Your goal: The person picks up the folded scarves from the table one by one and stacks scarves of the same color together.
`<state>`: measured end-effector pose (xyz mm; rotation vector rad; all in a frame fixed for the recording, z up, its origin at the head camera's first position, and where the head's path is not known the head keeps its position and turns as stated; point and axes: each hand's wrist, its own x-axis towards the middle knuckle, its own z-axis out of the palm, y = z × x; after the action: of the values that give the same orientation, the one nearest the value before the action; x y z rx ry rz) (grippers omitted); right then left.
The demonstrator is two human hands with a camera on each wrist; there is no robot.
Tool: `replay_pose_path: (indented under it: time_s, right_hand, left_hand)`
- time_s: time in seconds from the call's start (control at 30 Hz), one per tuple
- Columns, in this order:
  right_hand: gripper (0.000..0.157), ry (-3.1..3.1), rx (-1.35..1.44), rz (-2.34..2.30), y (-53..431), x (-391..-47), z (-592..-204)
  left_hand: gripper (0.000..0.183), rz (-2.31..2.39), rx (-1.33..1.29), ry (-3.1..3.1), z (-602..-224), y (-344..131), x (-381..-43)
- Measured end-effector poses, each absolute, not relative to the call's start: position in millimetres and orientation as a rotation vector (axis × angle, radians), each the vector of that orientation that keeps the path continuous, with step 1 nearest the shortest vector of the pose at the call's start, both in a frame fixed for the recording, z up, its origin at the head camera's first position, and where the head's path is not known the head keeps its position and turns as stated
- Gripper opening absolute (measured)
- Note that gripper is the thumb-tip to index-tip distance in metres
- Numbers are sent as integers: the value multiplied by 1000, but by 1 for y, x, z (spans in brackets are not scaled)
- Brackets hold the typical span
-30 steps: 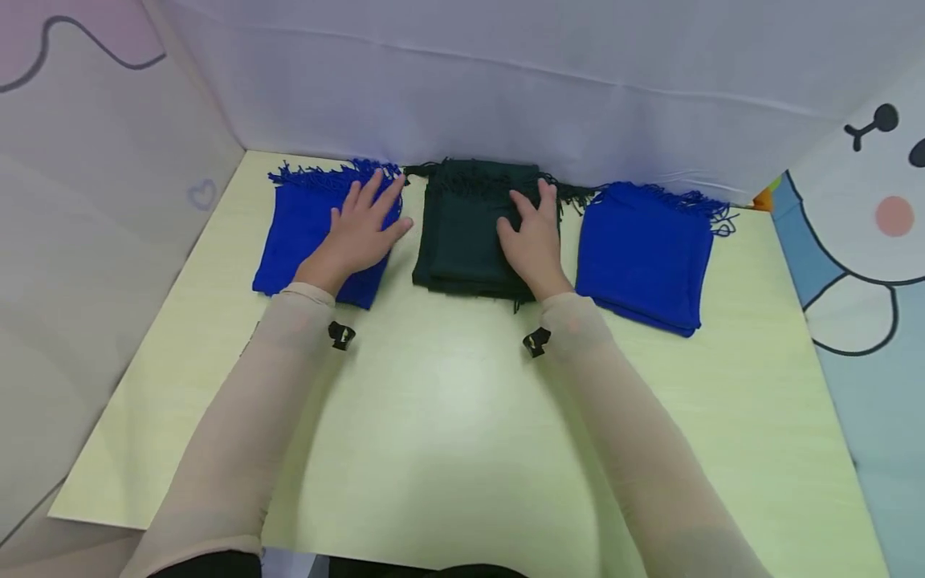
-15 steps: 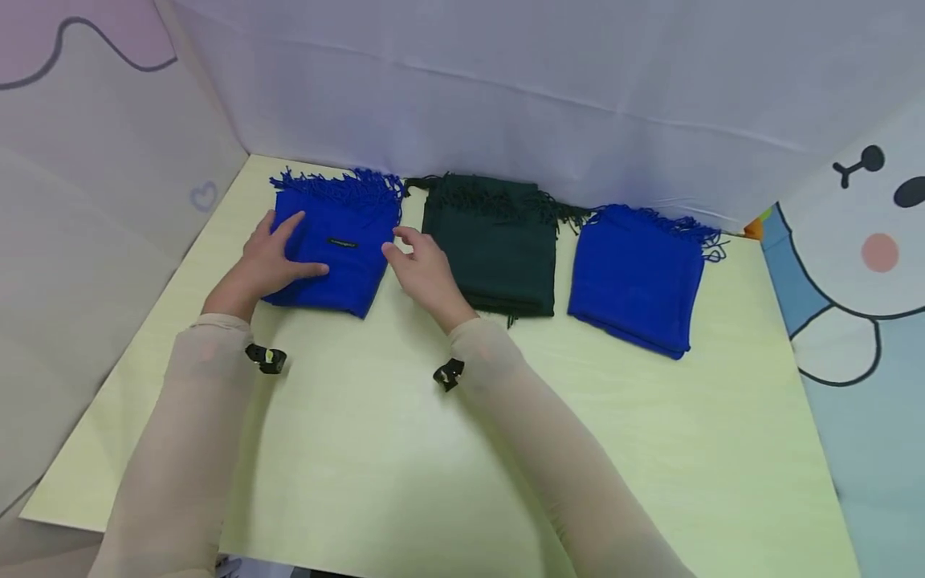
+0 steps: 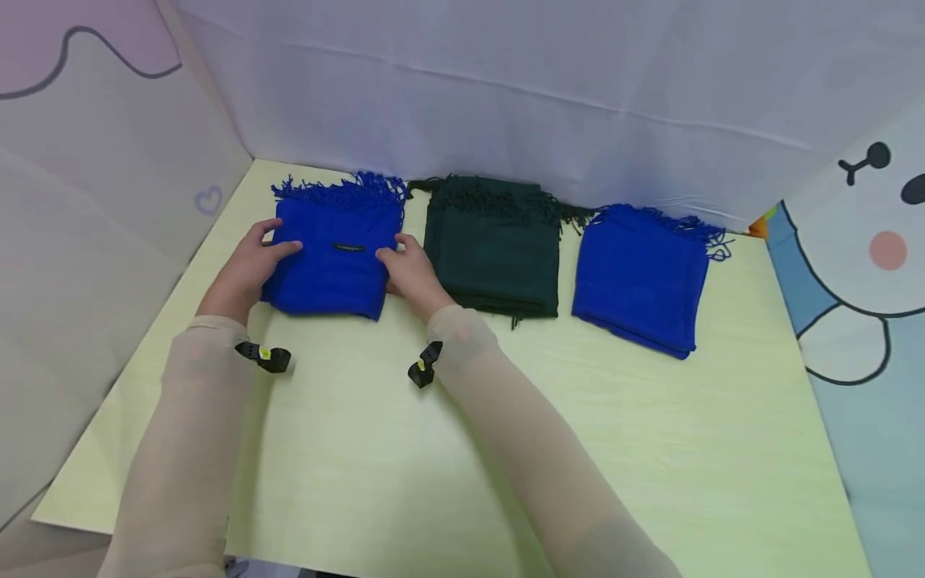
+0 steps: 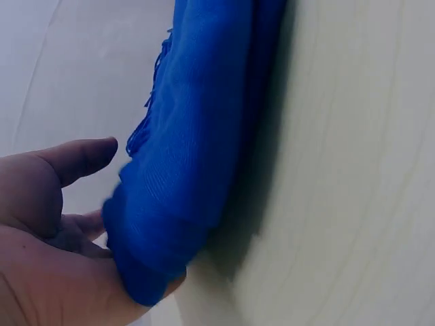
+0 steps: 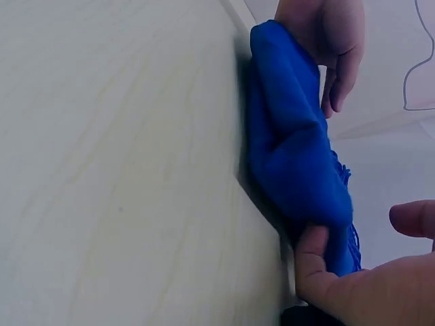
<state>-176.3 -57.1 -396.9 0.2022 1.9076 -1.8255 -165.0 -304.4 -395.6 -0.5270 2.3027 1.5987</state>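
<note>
A folded blue scarf with a fringe along its far edge and a small dark label lies at the back left. My left hand holds its left side, thumb above and fingers reaching beneath. At the opposite side, my right hand has its fingers tucked around the edge. In the left wrist view, a fingertip shows past the underside of the blue cloth, while the thumb stands off it. The right wrist view shows one finger bent against the scarf's end, with that thumb apart too.
A folded dark green scarf lies right beside my right hand. Farther right is a second folded blue scarf. All three sit along the back of the pale table, against a white cloth wall.
Both hands have moved left: the left hand from over the left blue scarf to its left edge, the right hand from the green scarf to the blue one's right edge. Their fingers now reach around it.
</note>
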Motion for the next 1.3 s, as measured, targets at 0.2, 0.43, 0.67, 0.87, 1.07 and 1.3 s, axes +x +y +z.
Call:
replay_pose_path:
  time_s: [0.2,0.43,0.67,0.87,1.07,1.3]
  right_hand:
    - [68,1806,119,-1884,-59,-176,-399]
    - [56,1764,-10,-1849,-65,-162,-404]
    - [65,1781,-41,-1862,-58,-156,-411]
    - [70,1817,-21,-1904,-52,-157,-418]
    - [70,1808,-45,-1978,-45,-157,-409]
    - [74,1859,-115,-1966,-39,-156,-398]
  left_hand:
    - [79,1634,-458,2260,-403,-297,-164]
    - [61,1786,-393,2360,-412,-294,-156]
    - [81,1818,-378,2110,-403,-282,-150]
    - [84,1844,-375,2086,-390,-275,-144]
    - [79,1954,-296,2148,-392,-273,-151]
    - [79,2043,-310,2136,-381,-265,-143]
